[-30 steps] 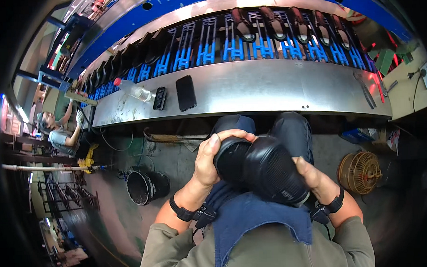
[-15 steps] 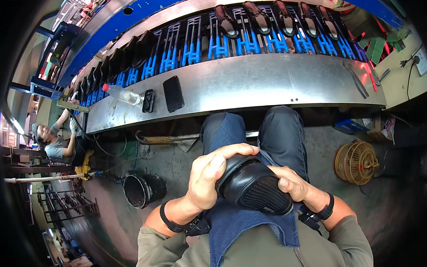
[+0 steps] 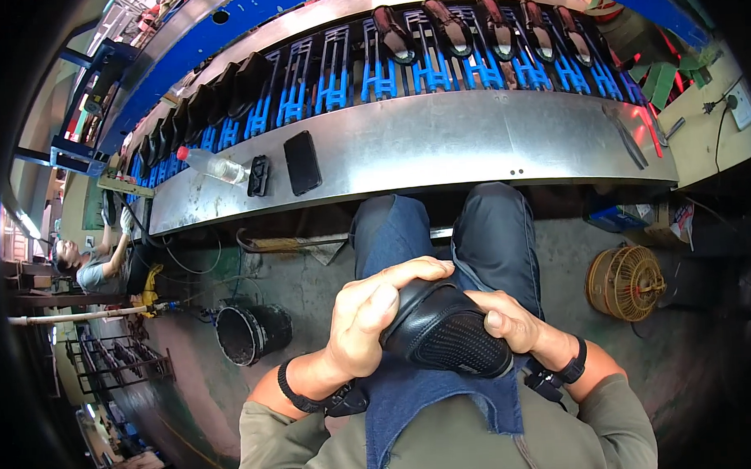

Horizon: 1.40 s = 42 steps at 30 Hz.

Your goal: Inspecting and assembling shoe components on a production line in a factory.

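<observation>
Black shoe [image 3: 447, 331] sits gripped between left hand [image 3: 370, 317] and right hand [image 3: 511, 321] fingers.

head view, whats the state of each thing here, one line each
shoe: black, held in the lap by both hands
left hand: grip over the shoe's top
right hand: grip on the shoe's side
bottle: lying on its side on the bench
phone: flat, screen dark
bucket: upright on the floor
</observation>
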Each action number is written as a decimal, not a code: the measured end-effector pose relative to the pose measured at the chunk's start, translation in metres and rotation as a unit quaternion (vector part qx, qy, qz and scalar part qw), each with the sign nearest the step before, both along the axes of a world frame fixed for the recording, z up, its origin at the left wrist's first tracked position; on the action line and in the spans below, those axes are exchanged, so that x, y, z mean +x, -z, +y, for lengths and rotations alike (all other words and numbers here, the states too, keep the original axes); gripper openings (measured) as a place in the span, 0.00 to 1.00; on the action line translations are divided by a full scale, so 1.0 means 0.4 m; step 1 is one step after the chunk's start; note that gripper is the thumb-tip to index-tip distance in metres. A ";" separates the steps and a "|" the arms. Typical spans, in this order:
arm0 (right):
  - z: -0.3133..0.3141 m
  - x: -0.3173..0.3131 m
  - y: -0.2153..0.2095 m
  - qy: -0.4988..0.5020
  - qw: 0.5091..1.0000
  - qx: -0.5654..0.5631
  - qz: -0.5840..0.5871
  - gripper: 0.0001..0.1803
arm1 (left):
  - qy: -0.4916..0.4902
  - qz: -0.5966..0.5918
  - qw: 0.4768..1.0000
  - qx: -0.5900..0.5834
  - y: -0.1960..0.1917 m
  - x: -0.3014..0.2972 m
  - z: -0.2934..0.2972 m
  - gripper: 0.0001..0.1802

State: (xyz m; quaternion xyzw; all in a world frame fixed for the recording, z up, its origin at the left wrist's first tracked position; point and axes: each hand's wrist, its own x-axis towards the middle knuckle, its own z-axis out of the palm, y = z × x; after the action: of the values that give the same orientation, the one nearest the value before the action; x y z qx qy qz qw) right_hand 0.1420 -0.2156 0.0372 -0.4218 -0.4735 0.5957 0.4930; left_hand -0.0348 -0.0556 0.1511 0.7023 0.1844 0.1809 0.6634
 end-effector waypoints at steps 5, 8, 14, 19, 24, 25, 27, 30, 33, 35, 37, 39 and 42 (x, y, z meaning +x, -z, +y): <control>-0.008 0.003 -0.005 0.007 0.999 -0.012 0.041 0.37 | 0.035 -0.028 0.999 -0.003 0.013 -0.016 -0.005 0.35; -0.013 0.001 -0.002 0.013 0.998 -0.004 0.053 0.39 | 0.051 -0.031 0.998 -0.014 0.012 -0.031 -0.024 0.31; -0.030 -0.019 0.024 0.073 0.994 -0.035 0.078 0.40 | 0.085 0.011 0.981 0.172 -0.036 -0.045 -0.020 0.42; -0.031 -0.014 0.027 0.054 0.994 -0.036 0.084 0.50 | 0.016 -0.004 0.976 0.218 0.002 -0.038 -0.042 0.40; -0.038 -0.028 0.050 0.103 0.986 -0.031 0.127 0.39 | 0.001 -0.006 0.960 0.279 0.019 -0.026 -0.052 0.39; -0.037 -0.027 0.054 0.109 0.985 -0.029 0.127 0.39 | 0.011 -0.001 0.953 0.304 0.020 -0.024 -0.053 0.41; -0.039 -0.021 0.053 0.118 0.985 -0.026 0.126 0.39 | 0.005 0.008 0.940 0.341 0.019 -0.018 -0.061 0.42; -0.042 -0.008 0.043 0.109 0.984 -0.028 0.135 0.40 | -0.042 -0.019 0.942 0.334 0.060 0.008 -0.080 0.46; -0.055 -0.011 0.083 0.145 0.952 -0.039 0.266 0.38 | -0.065 -0.049 0.963 0.258 0.085 0.028 -0.089 0.50; -0.061 0.006 0.083 0.155 0.913 -0.050 0.374 0.38 | -0.012 -0.041 0.985 0.166 0.091 0.039 -0.097 0.50; -0.038 0.006 0.043 0.165 0.871 -0.031 0.463 0.38 | 0.017 -0.055 0.974 0.219 0.056 0.071 -0.079 0.47; -0.028 -0.016 0.034 0.186 0.856 -0.026 0.482 0.38 | 0.028 -0.064 0.968 0.241 0.031 0.095 -0.054 0.46; -0.036 -0.015 0.045 0.208 0.836 -0.044 0.506 0.38 | 0.057 -0.034 0.972 0.224 0.017 0.113 -0.020 0.45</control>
State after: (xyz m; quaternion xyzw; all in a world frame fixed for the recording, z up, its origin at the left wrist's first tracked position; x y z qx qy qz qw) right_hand 0.1360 -0.2298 0.0190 -0.1711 -0.0323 0.6301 0.7568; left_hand 0.0104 -0.0637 0.1445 0.8356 0.0763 0.2036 0.5045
